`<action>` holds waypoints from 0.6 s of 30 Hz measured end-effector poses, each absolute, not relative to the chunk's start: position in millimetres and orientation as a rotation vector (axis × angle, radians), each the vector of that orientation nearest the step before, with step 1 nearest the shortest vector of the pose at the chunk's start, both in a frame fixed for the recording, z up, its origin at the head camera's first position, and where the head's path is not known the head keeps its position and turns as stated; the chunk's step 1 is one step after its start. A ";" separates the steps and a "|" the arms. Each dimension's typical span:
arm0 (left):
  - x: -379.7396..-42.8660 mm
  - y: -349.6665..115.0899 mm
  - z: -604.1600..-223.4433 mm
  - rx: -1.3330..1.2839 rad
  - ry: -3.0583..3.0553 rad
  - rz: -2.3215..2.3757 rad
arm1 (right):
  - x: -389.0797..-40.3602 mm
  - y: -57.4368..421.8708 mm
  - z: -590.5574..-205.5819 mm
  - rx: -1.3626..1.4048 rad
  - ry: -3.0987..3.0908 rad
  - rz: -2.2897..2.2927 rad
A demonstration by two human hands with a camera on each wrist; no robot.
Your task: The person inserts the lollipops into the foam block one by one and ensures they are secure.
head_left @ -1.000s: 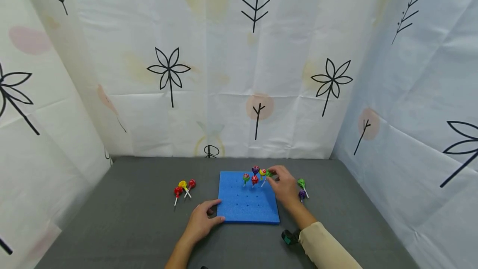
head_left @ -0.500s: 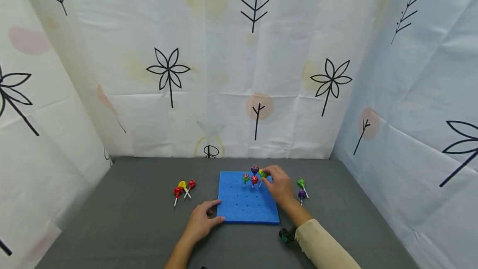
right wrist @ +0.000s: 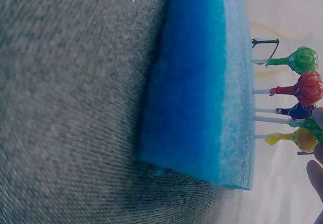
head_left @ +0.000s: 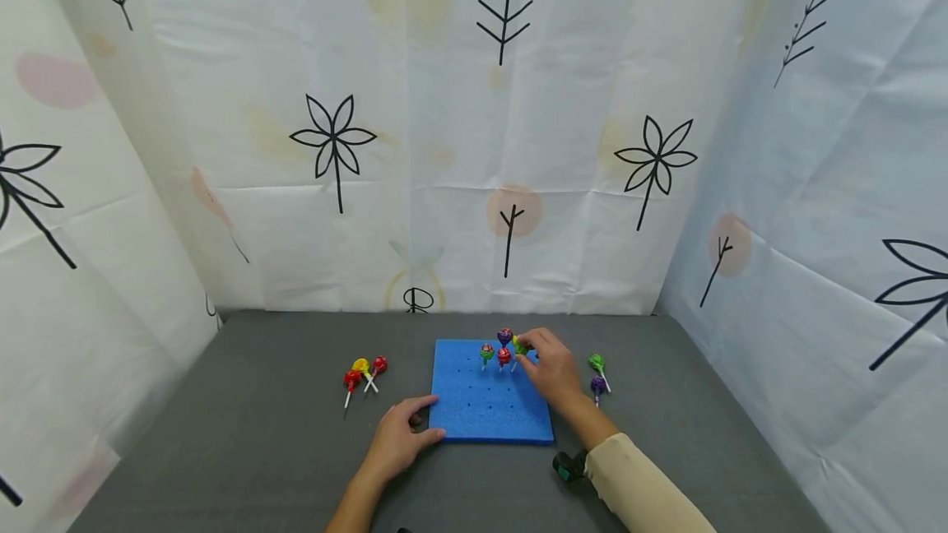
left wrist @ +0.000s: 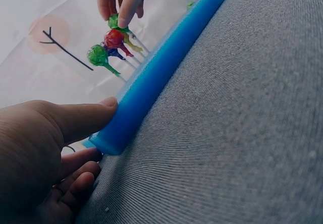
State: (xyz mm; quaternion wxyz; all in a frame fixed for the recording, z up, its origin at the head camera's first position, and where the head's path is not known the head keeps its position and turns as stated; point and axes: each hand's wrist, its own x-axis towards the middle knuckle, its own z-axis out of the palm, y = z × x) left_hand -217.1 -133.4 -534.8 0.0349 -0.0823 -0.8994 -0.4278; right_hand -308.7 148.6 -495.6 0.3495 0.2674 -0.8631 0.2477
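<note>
My right hand (head_left: 555, 367) pinches a green-wrapped lollipop (head_left: 522, 349) by its head, its white stick pointing down to a blue foam board (head_left: 490, 426) with rows of small holes. Beside it, a green lollipop (right wrist: 303, 60), a red one (right wrist: 309, 88), a purple one (head_left: 505, 336) and a yellow one (right wrist: 306, 139) stand upright in the board. Whether the held stick sits in a hole is unclear. My left hand (head_left: 396, 439) rests against the board's near left corner, thumb (left wrist: 96, 114) and index finger extended and touching its edges.
Left of the board, two red lollipops (head_left: 351, 379) and a yellow lollipop (head_left: 360, 365) lie on the grey table (head_left: 281, 434). To the right lie a green lollipop (head_left: 597, 363) and a purple lollipop (head_left: 597, 385). A patterned white curtain (head_left: 415, 229) encloses the table.
My right hand has moved slightly left with the green lollipop, bringing it closer to the red and yellow ones, then nearly stopped. The left hand has stayed at the board's corner.
</note>
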 end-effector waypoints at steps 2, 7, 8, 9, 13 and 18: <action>-217.4 -133.4 -534.8 -0.260 -2.763 -1.311 | -308.1 147.7 -494.7 0.700 -2.242 0.633; -217.6 -133.8 -535.8 -0.266 -2.759 -1.315 | -307.5 145.4 -494.1 0.703 -2.242 0.627; -217.5 -133.9 -535.9 -0.267 -2.759 -1.315 | -307.1 145.0 -494.1 0.704 -2.244 0.630; -217.5 -134.0 -535.9 -0.267 -2.758 -1.317 | -306.8 144.7 -493.8 0.704 -2.248 0.635; -217.6 -134.3 -536.5 -0.274 -2.751 -1.312 | -304.9 143.5 -493.0 0.700 -2.275 0.658; -217.8 -134.5 -537.2 -0.275 -2.748 -1.306 | -302.9 143.2 -493.2 0.690 -2.288 0.691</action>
